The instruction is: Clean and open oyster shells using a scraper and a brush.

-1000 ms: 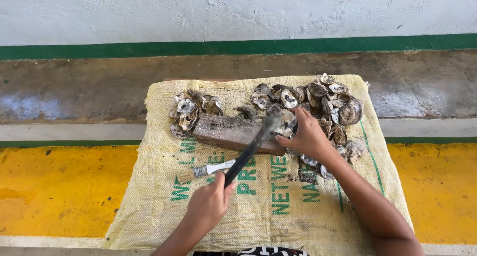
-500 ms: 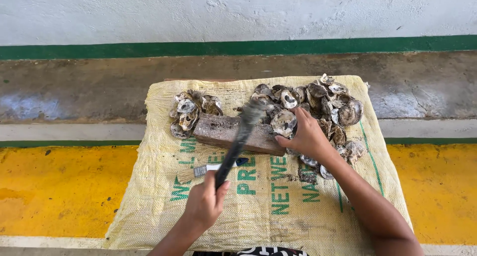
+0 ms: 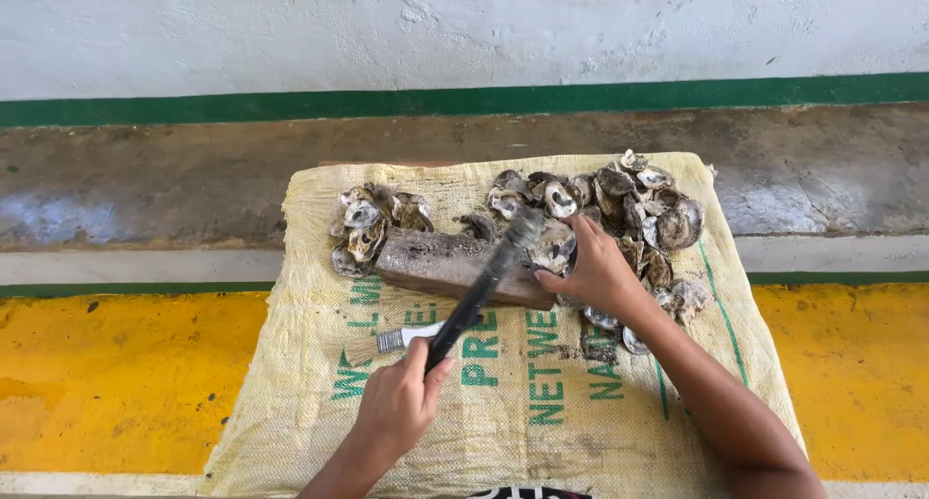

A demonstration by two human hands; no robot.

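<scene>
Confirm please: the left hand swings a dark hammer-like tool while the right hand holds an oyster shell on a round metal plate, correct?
Not quite. In the head view, the right hand holds the oyster shell on a weathered wooden block, not a metal plate. The left hand does grip the dark hammer-like tool.

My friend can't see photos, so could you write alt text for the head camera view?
A left hand swings a dark hammer-like tool onto a rough grey oyster shell that the right hand steadies on a weathered wooden block, on a yellow woven sack.

Bright even daylight, soft shadows, slight motion blur
</scene>
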